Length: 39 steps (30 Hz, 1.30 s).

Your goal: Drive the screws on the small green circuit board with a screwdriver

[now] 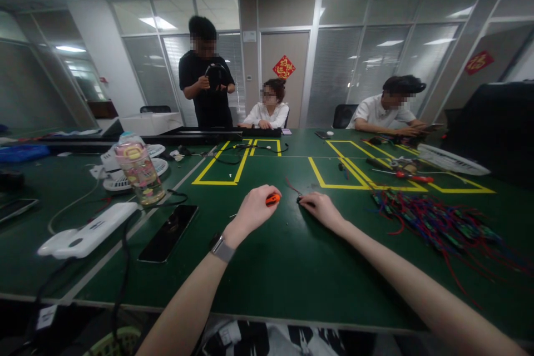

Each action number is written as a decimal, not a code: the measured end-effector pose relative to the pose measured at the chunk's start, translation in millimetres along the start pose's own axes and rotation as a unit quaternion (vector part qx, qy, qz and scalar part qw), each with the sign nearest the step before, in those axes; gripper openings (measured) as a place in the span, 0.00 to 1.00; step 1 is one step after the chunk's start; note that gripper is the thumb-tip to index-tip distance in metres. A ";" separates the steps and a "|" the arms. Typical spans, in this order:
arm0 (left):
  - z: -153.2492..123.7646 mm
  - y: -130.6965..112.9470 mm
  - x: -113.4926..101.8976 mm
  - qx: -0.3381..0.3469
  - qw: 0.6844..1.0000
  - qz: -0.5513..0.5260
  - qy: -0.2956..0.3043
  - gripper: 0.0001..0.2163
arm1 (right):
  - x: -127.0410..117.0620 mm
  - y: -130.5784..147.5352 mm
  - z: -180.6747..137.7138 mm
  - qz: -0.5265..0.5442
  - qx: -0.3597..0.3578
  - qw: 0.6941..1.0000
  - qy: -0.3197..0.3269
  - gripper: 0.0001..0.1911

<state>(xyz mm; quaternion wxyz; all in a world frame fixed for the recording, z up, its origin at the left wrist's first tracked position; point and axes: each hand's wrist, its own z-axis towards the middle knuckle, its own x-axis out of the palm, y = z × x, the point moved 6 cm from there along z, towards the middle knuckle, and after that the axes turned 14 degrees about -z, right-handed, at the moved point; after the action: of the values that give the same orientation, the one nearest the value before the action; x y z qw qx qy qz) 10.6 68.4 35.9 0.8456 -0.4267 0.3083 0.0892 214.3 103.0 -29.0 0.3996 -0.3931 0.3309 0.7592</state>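
Observation:
My left hand (254, 208) is closed round a small tool with an orange handle (272, 198); a thin metal tip sticks out at its left side. A watch sits on that wrist. My right hand (319, 207) rests on the green table (283, 256), fingers pinched on a small black part (299, 199) with a red wire (292, 186) running away from it. The two hands are close together, about a hand's width apart.
A heap of red and blue wired parts (434, 219) lies at the right. A black phone (169, 232), a white device (85, 236) and a drink bottle (139, 169) stand at the left. Yellow tape boxes (221, 169) mark the table. Three people are at the far side.

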 end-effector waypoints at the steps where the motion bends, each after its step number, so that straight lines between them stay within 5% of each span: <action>1: -0.4 0.4 -0.2 -0.002 1.000 -0.004 0.001 0.07 | -1.8 -10.2 3.0 -0.005 0.009 1.000 -0.003 0.10; 10: -1.0 -6.8 -1.4 0.029 0.999 0.018 -0.010 0.07 | -2.1 -37.7 4.3 -0.003 0.033 0.999 0.019 0.14; 19: 0.4 -7.4 -2.8 0.041 0.998 0.045 -0.027 0.07 | 3.3 44.6 -15.5 0.060 -0.013 0.995 0.080 0.12; 23: -0.1 -8.1 -2.0 0.039 0.997 0.058 -0.025 0.08 | 9.6 58.1 -17.6 0.067 -0.001 0.995 0.079 0.09; 39: -0.9 -14.7 -4.1 0.039 0.997 0.065 -0.022 0.07 | 15.5 10.6 0.3 0.095 0.013 0.995 0.032 0.05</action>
<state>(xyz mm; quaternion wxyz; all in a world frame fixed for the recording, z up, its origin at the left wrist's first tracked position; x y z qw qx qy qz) 13.0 59.0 47.7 0.8605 -0.3707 0.3199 0.1408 199.2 103.7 -40.2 0.3197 -0.3787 0.3896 0.7763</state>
